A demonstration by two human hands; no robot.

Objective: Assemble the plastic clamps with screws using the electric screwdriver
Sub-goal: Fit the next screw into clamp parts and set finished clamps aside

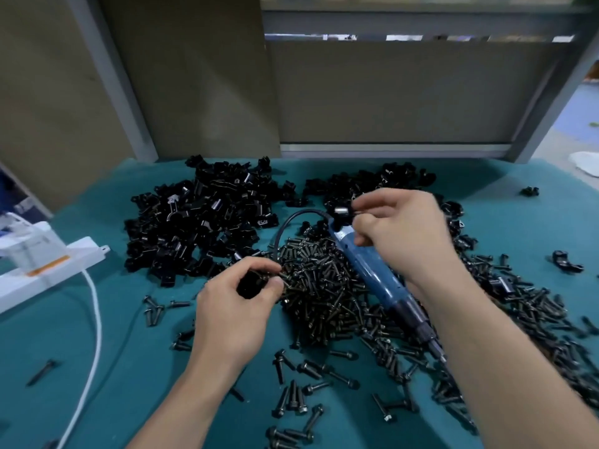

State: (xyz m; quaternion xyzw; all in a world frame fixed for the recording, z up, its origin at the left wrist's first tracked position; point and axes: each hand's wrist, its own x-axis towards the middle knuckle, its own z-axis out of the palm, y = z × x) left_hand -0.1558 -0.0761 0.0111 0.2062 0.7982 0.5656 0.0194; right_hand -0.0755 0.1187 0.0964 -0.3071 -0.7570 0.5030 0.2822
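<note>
Now left hand [238,303] grips a clamp [252,285], right hand [403,226] pinches a second clamp [341,212] over the screwdriver [372,273].

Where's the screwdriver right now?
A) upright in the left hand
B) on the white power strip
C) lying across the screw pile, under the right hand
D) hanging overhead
C: the screwdriver lies slanted across the screws, beneath the right hand, which pinches a clamp; the left hand grips a second clamp.
</note>
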